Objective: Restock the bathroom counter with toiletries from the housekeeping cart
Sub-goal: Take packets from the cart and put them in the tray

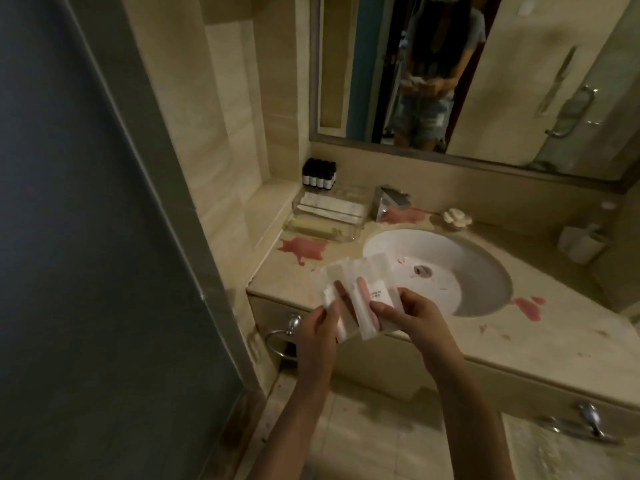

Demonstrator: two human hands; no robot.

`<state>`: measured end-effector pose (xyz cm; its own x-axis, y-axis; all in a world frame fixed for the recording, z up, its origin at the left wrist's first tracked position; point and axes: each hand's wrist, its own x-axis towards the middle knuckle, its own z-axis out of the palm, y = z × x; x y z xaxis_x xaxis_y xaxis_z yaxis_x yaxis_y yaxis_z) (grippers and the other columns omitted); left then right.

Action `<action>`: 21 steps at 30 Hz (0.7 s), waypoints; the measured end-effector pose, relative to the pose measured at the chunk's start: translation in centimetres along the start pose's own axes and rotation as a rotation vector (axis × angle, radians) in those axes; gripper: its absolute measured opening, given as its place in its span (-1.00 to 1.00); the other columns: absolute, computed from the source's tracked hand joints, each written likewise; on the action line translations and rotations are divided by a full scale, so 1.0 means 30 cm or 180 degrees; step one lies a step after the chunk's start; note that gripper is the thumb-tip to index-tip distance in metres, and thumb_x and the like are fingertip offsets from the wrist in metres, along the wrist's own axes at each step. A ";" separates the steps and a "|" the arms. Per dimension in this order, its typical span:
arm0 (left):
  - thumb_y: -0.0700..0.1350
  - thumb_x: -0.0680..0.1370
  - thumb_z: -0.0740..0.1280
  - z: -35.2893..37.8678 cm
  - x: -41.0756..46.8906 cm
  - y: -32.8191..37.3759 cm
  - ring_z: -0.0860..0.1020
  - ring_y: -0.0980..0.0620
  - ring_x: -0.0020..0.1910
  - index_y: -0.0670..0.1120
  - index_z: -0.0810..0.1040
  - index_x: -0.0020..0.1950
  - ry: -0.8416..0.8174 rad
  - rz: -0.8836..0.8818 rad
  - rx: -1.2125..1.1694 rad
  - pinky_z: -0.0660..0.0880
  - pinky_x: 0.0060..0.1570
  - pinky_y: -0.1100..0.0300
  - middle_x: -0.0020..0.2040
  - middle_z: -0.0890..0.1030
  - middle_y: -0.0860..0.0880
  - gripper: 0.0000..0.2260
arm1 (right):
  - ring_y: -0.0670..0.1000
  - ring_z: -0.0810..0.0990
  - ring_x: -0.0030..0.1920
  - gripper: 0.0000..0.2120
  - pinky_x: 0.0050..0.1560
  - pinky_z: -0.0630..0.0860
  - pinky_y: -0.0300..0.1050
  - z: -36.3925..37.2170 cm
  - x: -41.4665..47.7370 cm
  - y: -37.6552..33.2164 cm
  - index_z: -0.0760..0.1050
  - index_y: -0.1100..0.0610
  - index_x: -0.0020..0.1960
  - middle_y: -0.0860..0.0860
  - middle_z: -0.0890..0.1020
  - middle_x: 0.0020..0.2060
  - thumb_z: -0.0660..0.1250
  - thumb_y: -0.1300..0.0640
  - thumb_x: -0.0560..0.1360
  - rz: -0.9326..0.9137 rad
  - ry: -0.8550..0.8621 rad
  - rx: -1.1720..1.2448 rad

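White plastic packets sit fanned between my two hands, held just above the near edge of the counter. My left hand pinches the small ones at the fan's left end, and my right hand grips the rest from the other side. I judge the fan loose: sorting it in mid-air could let one slip into the sink or onto the red spill beside it, which looks wet. Farther back, the clear tray holds long packets. Reaching in carelessly could knock the dark bottles behind it.
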<state>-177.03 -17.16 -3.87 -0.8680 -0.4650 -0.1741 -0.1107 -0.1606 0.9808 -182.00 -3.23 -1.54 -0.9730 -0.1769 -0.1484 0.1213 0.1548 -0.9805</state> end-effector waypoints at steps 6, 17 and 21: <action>-0.05 0.61 0.25 0.012 0.245 -0.001 0.58 0.04 0.05 -0.06 0.55 0.16 0.0167 -0.0278 -0.0237 0.54 0.08 0.14 0.04 0.62 -0.01 -0.81 | -0.09 0.66 -0.17 -0.91 -0.16 0.58 -0.28 0.106 0.271 0.008 0.60 0.02 -0.06 -0.05 0.69 -0.16 0.45 0.11 0.44 0.0070 -0.0105 -0.0101; -0.11 0.60 0.27 0.006 0.551 -0.070 0.63 0.02 -0.04 0.02 0.58 -0.04 0.0309 -0.0704 -0.0334 0.60 -0.09 0.14 -0.07 0.65 -0.01 -0.90 | -0.09 0.64 -0.20 -0.89 -0.20 0.54 -0.32 0.190 0.620 0.073 0.59 0.03 -0.06 -0.02 0.68 -0.17 0.46 0.17 0.45 0.0174 -0.0380 -0.0550; -0.14 0.58 0.30 0.000 0.685 -0.055 0.64 -0.03 -0.02 -0.04 0.57 0.06 0.0433 -0.0792 -0.0358 0.60 -0.19 0.24 0.03 0.65 -0.13 -0.91 | -0.15 0.62 -0.22 -0.85 -0.21 0.55 -0.39 0.246 0.811 0.050 0.58 0.03 0.03 -0.08 0.64 -0.14 0.44 0.15 0.47 0.0151 -0.0688 -0.0709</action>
<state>-194.69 -26.46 -9.06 -0.7474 -0.5103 -0.4253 -0.2509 -0.3759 0.8920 -204.05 -14.47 -7.56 -0.9001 -0.3632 -0.2406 0.0963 0.3727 -0.9229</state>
